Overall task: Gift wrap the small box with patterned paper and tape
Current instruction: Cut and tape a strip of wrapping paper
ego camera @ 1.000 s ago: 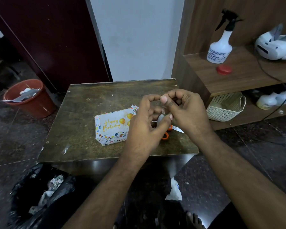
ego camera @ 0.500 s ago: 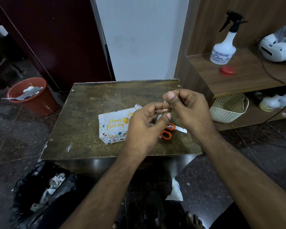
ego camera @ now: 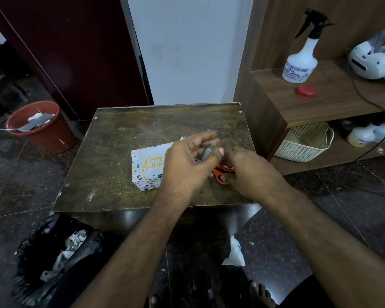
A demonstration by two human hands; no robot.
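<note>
Since before, right hand [ego camera: 251, 174] dropped onto the orange scissors [ego camera: 221, 172], fingers curled around them; left hand [ego camera: 187, 165] pinches a tape roll [ego camera: 208, 152] beside the wrapped box [ego camera: 147, 167] on the tabletop [ego camera: 120, 152].

This looks like a room in someone's home, used as a makeshift craft corner: a worn low table [ego camera: 111, 152] stands on dark stone floor tiles. At two o'clock, wooden shelving [ego camera: 329, 101] holds a spray bottle [ego camera: 299, 63] and a woven basket [ego camera: 302, 145]. A red bucket [ego camera: 42, 132] sits at ten o'clock, a black rubbish bag [ego camera: 42, 258] at seven.
</note>
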